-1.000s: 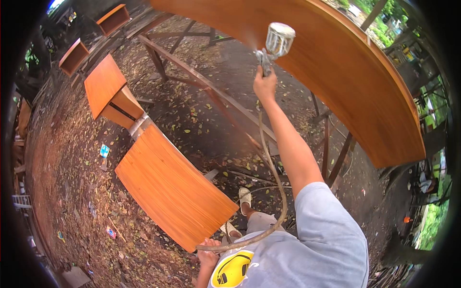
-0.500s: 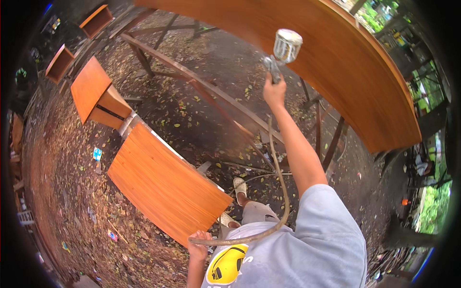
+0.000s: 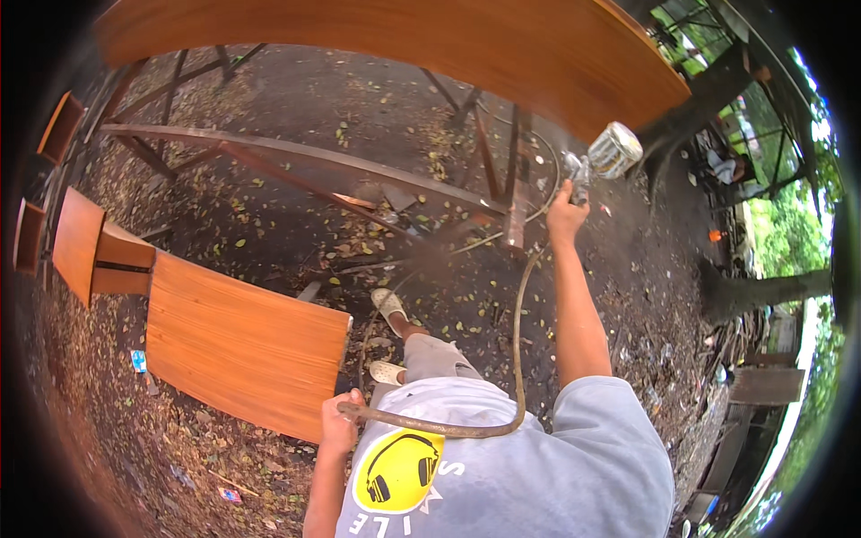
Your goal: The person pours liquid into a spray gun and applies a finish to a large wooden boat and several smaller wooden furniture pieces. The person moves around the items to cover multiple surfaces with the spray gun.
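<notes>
My right hand (image 3: pixel 567 218) is closed round the handle of a spray gun (image 3: pixel 578 169), its arm stretched forward. A paint-spattered silver cup (image 3: pixel 615 151) sits on the gun, tilted to the right. Beyond the gun lies a long reddish-brown wooden panel (image 3: pixel 386 31), its right end close to the cup. My left hand (image 3: pixel 341 420) is closed on the brown air hose (image 3: pixel 448 430), which loops across my shirt and rises to the gun. Next to that hand is the near corner of an orange-brown wooden board (image 3: pixel 242 332).
A wooden trestle frame (image 3: pixel 305 148) stands under the long panel, with a post end (image 3: pixel 516 229) near my right hand. Small wooden boxes (image 3: pixel 61 128) are at the far left. Leaves and litter cover the dirt ground. A tree trunk (image 3: pixel 762 291) stands at right.
My view has turned right, so the panel and boards sit further left. The spray gun has moved to the panel's right end. Both hands keep their hold.
</notes>
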Tool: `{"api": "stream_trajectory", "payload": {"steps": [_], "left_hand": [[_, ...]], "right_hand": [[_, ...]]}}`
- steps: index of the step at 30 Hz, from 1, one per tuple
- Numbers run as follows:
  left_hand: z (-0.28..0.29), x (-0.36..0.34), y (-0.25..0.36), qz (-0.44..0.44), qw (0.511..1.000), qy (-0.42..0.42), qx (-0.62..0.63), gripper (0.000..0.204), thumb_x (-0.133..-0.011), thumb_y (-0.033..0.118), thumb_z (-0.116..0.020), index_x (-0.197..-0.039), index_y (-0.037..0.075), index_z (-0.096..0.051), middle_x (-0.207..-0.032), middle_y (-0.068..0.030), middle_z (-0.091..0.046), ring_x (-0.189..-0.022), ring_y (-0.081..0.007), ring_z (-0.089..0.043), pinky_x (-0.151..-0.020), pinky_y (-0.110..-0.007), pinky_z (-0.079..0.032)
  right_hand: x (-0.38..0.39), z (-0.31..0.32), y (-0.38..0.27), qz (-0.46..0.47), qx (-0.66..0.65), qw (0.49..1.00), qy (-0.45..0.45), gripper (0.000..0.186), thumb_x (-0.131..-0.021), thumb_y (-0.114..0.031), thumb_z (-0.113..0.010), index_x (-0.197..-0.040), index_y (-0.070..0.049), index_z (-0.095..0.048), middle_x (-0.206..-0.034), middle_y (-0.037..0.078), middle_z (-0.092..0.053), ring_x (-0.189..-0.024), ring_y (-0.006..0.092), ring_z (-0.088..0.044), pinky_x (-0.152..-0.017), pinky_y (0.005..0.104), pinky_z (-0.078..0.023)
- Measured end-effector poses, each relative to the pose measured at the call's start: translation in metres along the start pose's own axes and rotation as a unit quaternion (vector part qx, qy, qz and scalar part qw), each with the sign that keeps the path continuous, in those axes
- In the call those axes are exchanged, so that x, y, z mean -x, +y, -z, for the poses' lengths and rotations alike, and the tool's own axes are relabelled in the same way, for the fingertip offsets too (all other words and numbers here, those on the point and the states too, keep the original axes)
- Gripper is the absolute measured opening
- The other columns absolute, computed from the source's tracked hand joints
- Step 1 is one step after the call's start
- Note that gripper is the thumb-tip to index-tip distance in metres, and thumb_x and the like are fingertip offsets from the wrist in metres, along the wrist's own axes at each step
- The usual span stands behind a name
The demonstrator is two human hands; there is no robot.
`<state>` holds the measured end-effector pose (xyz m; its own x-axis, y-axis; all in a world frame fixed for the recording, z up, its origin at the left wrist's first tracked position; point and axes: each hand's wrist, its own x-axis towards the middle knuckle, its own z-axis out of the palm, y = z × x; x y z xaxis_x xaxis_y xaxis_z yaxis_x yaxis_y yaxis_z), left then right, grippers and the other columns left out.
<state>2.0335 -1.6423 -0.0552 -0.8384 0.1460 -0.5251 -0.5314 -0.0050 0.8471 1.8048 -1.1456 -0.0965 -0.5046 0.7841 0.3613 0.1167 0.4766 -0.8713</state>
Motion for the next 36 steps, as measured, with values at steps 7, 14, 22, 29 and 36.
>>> {"api": "stream_trajectory", "payload": {"steps": [7,14,22,29,36], "left_hand": [[-0.003,0.006,-0.017,-0.001,0.999,-0.033,-0.041,0.054,-0.101,0.039,-0.053,-0.058,0.007,-0.048,-0.054,0.0039,-0.043,-0.052,-0.0061,-0.038,-0.047,-0.028,-0.029],[0.001,0.009,-0.01,0.018,0.999,0.02,0.047,0.052,-0.103,0.037,-0.051,-0.061,0.006,-0.05,-0.056,0.0008,-0.048,-0.051,-0.0081,-0.041,-0.047,-0.028,-0.031],[0.006,0.01,-0.003,0.006,0.992,0.126,0.017,0.059,-0.104,0.043,-0.045,-0.057,0.007,-0.045,-0.051,-0.0028,-0.048,-0.047,-0.0119,-0.041,-0.045,-0.029,-0.032],[0.001,0.017,-0.016,0.059,0.953,0.247,0.166,0.053,-0.103,0.04,-0.05,-0.062,0.006,-0.049,-0.055,0.0005,-0.047,-0.051,-0.0081,-0.04,-0.047,-0.027,-0.03],[-0.026,-0.003,0.007,0.043,0.907,0.302,0.291,0.046,-0.103,0.025,-0.052,-0.062,0.004,-0.047,-0.055,0.0004,-0.045,-0.05,-0.008,-0.038,-0.047,-0.028,-0.029]], "right_hand": [[-0.024,0.091,0.014,-0.039,0.184,0.966,0.176,0.035,-0.094,-0.021,-0.06,-0.115,0.007,-0.06,-0.097,0.024,-0.069,-0.091,0.0367,-0.066,-0.08,0.0434,-0.049],[-0.015,0.037,0.024,-0.028,0.113,0.988,0.102,0.04,-0.093,-0.022,-0.062,-0.113,0.013,-0.058,-0.098,0.026,-0.069,-0.092,0.0368,-0.067,-0.08,0.0422,-0.05],[0.06,-0.173,-0.068,0.01,-0.074,0.991,-0.112,0.028,-0.095,-0.021,-0.063,-0.103,0.005,-0.061,-0.085,0.013,-0.068,-0.076,0.0232,-0.063,-0.071,0.0376,-0.047],[0.104,-0.326,-0.146,0.022,-0.169,0.957,-0.233,0.022,-0.095,-0.018,-0.061,-0.1,0.004,-0.06,-0.073,0.009,-0.06,-0.065,0.0204,-0.055,-0.065,0.0371,-0.044],[0.134,-0.446,-0.22,0.056,-0.184,0.934,-0.301,0.026,-0.093,-0.019,-0.061,-0.102,0.005,-0.061,-0.07,0.015,-0.062,-0.062,0.0269,-0.058,-0.064,0.0404,-0.046]]}}
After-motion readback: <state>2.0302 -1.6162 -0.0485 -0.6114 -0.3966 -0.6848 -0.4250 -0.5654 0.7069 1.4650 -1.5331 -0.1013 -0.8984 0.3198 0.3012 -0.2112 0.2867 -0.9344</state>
